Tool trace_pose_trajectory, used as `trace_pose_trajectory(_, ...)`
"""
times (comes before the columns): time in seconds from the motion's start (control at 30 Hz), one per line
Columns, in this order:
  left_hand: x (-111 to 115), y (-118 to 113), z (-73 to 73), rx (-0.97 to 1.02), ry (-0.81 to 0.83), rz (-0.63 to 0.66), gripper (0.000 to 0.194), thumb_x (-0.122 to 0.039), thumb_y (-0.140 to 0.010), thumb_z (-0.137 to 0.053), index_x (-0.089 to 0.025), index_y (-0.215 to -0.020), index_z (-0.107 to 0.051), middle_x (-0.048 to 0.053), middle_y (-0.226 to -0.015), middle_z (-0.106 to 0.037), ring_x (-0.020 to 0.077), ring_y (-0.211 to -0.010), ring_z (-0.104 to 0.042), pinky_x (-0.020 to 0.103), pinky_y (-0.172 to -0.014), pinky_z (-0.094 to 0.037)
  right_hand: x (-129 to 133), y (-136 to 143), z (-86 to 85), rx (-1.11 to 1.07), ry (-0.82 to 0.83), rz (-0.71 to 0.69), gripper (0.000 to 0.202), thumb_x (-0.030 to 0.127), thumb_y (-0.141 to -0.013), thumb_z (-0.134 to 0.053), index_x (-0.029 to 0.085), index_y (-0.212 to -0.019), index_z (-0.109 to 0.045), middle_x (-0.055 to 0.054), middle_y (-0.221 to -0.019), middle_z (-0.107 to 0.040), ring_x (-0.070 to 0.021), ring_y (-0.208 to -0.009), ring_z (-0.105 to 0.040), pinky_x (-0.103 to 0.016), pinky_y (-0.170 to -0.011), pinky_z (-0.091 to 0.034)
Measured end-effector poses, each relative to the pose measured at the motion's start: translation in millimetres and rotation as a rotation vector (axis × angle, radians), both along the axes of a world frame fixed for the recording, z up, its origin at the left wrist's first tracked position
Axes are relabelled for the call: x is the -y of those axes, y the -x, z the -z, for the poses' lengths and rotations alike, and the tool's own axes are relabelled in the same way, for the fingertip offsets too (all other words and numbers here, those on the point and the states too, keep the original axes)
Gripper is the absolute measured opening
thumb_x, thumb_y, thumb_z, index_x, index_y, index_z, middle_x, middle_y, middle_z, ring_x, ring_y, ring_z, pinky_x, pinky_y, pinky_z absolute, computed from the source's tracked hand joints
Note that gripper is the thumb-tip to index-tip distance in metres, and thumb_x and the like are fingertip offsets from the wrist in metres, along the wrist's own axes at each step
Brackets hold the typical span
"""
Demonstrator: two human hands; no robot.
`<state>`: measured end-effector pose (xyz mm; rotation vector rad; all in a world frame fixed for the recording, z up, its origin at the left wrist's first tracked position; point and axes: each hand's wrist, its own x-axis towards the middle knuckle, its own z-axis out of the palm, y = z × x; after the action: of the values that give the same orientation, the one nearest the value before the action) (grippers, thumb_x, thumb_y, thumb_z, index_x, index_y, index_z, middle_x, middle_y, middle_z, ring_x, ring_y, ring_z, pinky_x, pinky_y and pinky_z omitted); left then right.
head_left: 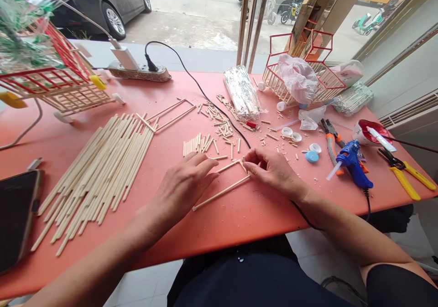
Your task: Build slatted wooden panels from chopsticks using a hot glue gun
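A small rectangular frame of thin wooden sticks (pixel 222 192) lies on the table in front of me, its left part partly covered by my left hand. My right hand (pixel 273 170) pinches the frame's far right corner between thumb and fingers. Over the other side rests my left hand (pixel 188 177), fingers stretched out and apart, gripping nothing that I can see. Just beyond its fingertips lies a row of short stick pieces (pixel 193 145). Another stick frame (pixel 176 121) lies farther back, touching a pile of long wooden sticks (pixel 102 170) on the left.
To the right are a blue glue gun (pixel 354 163), pliers (pixel 331 138), yellow-handled cutters (pixel 404 170) and bottle caps (pixel 311 156). Stick-built carts (pixel 297 79) stand at the back and left. A black cable (pixel 205 88) crosses the pink table (pixel 164 234); a phone (pixel 18 215) lies left.
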<state>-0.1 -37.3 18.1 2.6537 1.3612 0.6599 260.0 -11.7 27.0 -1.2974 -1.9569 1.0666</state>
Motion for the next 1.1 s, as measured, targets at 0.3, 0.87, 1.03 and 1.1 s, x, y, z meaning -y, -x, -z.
trace_pose_trajectory(0.3, -2, -9, 2.2, -0.079, 0.025, -0.046, 0.012, -0.018, -0.101, -0.06, -0.019, -0.097, -0.072, 0.008, -0.096, -0.073, 0.0256, -0.09, -0.065, 0.032, -0.068, -0.049, -6, -6, -10.3, 0.012, -0.09, 0.003, 0.011, 0.028, -0.094, -0.067, 0.019, -0.09, -0.07, -0.002, -0.081, -0.073, -0.013, -0.07, -0.059, -0.027, -0.064, -0.042)
trace_pose_trajectory(0.87, -88, -21, -52.4, 0.549, 0.044, -0.255, 0.019, -0.034, -0.092, -0.072, -0.017, -0.087, -0.08, 0.0, -0.076, -0.076, 0.0132, -0.071, -0.062, 0.029, -0.075, -0.051, -15, -23, -24.7, -0.459, -0.214, 0.15, 0.024, 0.04, -0.098, -0.073, 0.022, -0.091, -0.059, 0.002, -0.083, -0.063, -0.0107, -0.072, -0.058, -0.026, -0.068, -0.048)
trace_pose_trajectory(1.03, -108, 0, -52.3, -0.045, 0.002, -0.159, 0.035, -0.019, -0.092, -0.068, -0.018, -0.126, -0.075, 0.015, -0.136, -0.072, 0.0268, -0.111, -0.067, 0.042, -0.096, -0.054, -14, -22, -22.3, -0.409, -0.237, 0.179, 0.024, 0.041, -0.097, -0.074, 0.022, -0.091, -0.061, 0.001, -0.086, -0.064, -0.0116, -0.076, -0.061, -0.028, -0.07, -0.048)
trace_pose_trajectory(1.1, -101, 4, -55.5, -0.052, -0.067, -0.195, 0.026, -0.023, -0.097, -0.066, -0.014, -0.12, -0.075, 0.016, -0.132, -0.071, 0.0276, -0.112, -0.066, 0.044, -0.099, -0.054, -14, -22, -20.1, -0.367, -0.264, 0.182, 0.02, 0.037, -0.097, -0.073, 0.021, -0.092, -0.062, 0.001, -0.091, -0.065, -0.0118, -0.079, -0.062, -0.028, -0.07, -0.048)
